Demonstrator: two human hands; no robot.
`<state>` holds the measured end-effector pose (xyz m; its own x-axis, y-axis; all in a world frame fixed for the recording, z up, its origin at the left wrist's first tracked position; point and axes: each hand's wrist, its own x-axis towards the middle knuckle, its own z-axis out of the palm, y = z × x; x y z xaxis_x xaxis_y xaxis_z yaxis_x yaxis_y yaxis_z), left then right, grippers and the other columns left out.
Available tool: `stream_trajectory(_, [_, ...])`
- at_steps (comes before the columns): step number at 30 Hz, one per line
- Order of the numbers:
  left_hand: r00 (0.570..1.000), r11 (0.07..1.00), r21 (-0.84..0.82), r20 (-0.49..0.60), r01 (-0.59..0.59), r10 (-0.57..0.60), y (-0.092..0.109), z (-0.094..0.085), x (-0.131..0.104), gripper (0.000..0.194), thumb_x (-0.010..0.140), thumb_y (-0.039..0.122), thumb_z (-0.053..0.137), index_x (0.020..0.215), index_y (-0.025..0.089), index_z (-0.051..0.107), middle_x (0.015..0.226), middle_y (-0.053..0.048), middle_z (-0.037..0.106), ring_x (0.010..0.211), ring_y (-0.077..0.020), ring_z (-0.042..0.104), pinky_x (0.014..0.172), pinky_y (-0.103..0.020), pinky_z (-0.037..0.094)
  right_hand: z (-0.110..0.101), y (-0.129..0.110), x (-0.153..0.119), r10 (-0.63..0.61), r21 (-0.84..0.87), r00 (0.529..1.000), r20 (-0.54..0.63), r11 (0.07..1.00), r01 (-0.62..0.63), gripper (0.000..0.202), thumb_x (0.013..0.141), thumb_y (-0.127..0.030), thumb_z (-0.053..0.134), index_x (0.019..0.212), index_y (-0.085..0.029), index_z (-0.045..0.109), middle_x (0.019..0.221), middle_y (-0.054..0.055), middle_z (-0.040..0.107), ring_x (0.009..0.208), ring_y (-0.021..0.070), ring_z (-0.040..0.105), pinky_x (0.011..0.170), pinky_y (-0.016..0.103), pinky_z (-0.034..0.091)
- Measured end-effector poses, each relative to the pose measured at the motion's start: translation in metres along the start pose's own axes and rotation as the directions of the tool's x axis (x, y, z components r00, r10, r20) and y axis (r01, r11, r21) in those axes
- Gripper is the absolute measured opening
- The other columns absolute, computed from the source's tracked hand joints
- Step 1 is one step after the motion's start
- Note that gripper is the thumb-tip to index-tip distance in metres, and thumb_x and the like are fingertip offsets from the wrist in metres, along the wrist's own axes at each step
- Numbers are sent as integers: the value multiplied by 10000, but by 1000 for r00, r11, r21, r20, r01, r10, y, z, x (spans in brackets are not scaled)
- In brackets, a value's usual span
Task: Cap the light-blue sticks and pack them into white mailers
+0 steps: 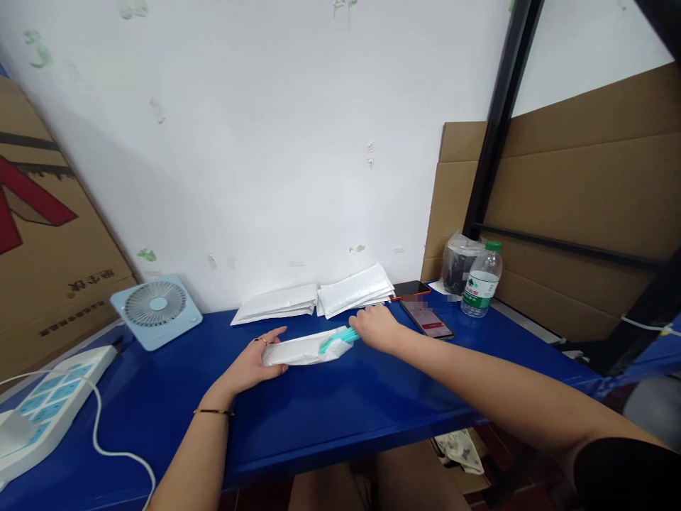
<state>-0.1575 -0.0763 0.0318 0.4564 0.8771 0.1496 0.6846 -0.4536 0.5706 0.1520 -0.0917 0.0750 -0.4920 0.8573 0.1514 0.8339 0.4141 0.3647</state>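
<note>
Head view: a white pouch (292, 351) at the middle of the blue table (287, 419) is held between thumb and curled fingers of the left hand (255, 363); at its right end, a turquoise item (334, 341) is pinched in the closed right hand (377, 328). Print on the bottle (480, 284) and carton (32, 291) is not clearly legible. Behind, white envelopes (279, 301) are laid near the wall (277, 156), beside two phones (425, 318).

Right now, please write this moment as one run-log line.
left hand: holds white mailer | right hand: grips turquoise item, identity unclear, at mailer's right end | behind: stacked white mailers
</note>
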Motion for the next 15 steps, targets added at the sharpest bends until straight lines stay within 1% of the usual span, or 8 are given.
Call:
stream_trajectory(4, [1000,1000,-18,-11,7,-7,0,-2,0,715,666,399,608,1313,227,358,1096,-64,506,1003,-230,495,903,-345,369,-14,17,-1,9,-39,1000,6,999,-9,220,806,-103,411,920,-123,599,884,171,643,830,237,608,666,318,430])
stream_trajectory(7, [1000,1000,1,-17,23,-23,1,-5,-2,707,670,402,602,1311,228,360,1086,-62,507,1001,-234,492,901,-352,369,-15,26,-7,45,-60,999,28,997,-44,232,817,-110,399,930,-127,601,899,173,641,848,241,603,679,323,427])
stream_trajectory(12, [1000,999,36,-8,23,-23,5,-4,0,699,677,428,600,1308,245,362,1098,-68,492,1012,-243,481,906,-367,366,-12,26,-14,51,-75,999,10,996,-51,221,813,-104,394,884,-129,601,849,157,640,806,257,603,644,334,419])
stream_trajectory(15, [1000,1000,4,-16,18,-18,3,-2,2,704,686,454,589,1311,226,358,1067,-69,498,991,-236,491,899,-362,376,-13,25,-16,24,-88,1000,-18,996,-26,222,818,-96,383,892,-127,589,847,156,632,804,246,592,652,329,407])
